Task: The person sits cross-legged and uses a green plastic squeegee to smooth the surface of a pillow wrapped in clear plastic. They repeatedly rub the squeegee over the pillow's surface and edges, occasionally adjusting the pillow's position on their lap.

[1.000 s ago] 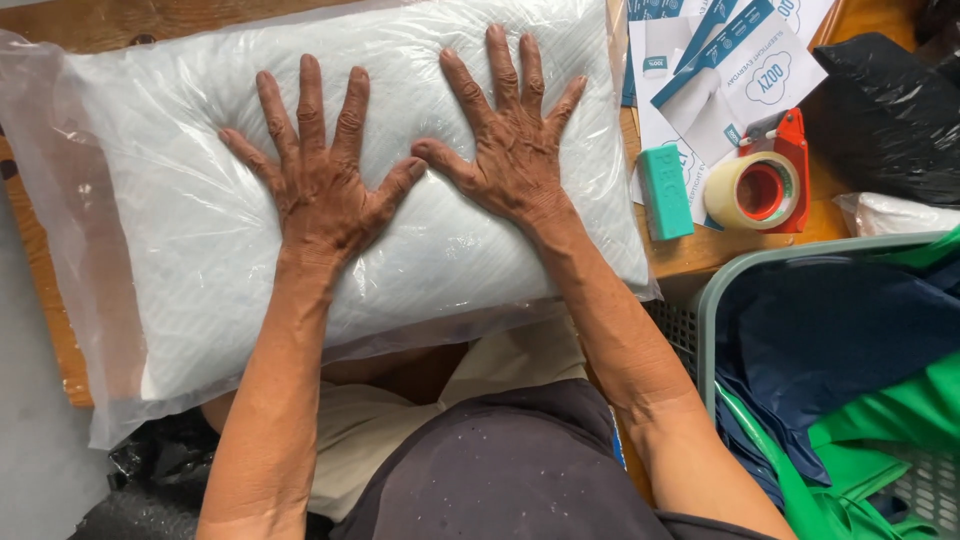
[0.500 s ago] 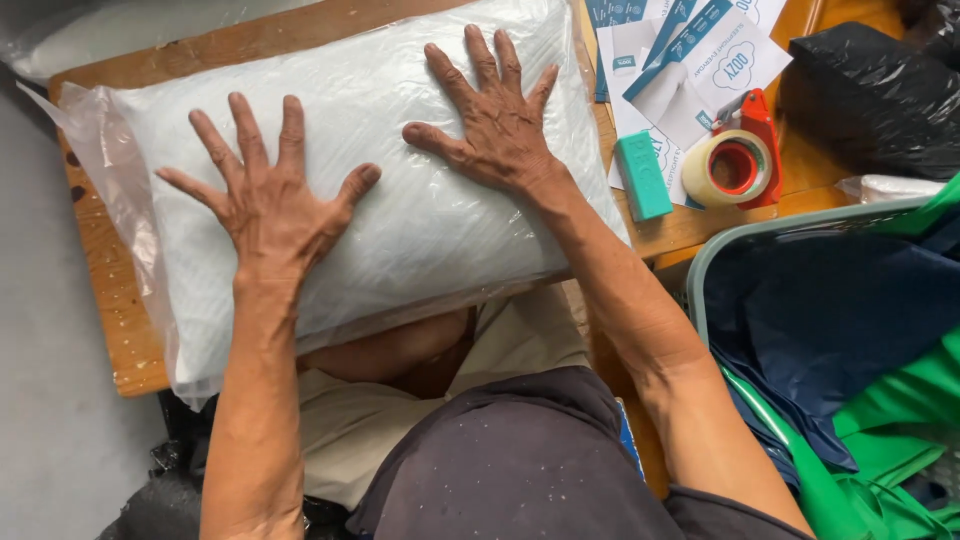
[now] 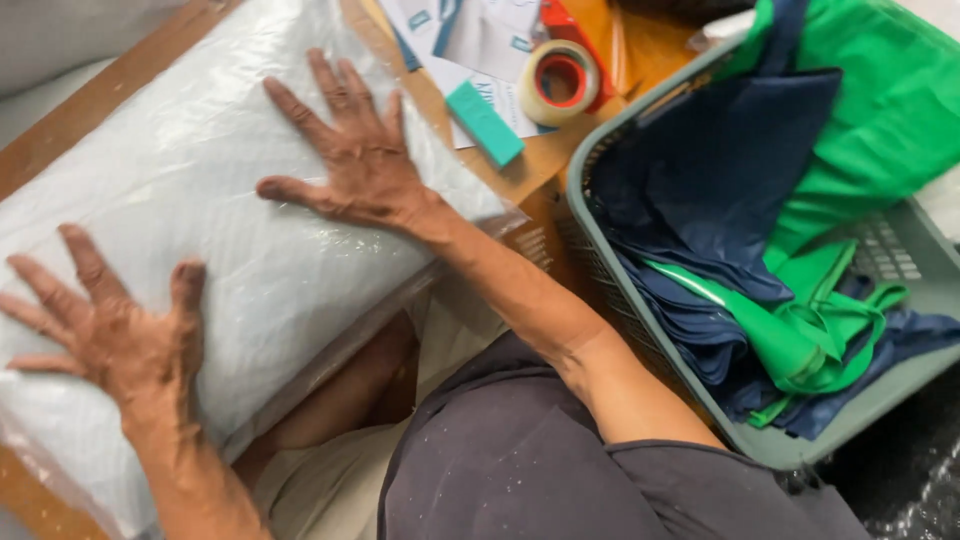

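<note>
Head view shows my left hand (image 3: pixel 110 335) and right hand (image 3: pixel 355 160) pressed flat, fingers spread, on the plastic-wrapped pillow (image 3: pixel 230 240), gripping nothing.

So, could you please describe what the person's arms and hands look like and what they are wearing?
Both hands, the left hand and the right hand, are bare: no gloves, rings or watch show. The forearms are uncovered up to a dark grey short-sleeved shirt flecked with small pale specks.

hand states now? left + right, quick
Left hand: open, fingers spread, palm flat on the bagged pillow, holding nothing.
Right hand: open, fingers spread, palm flat on the same pillow, holding nothing.
</note>
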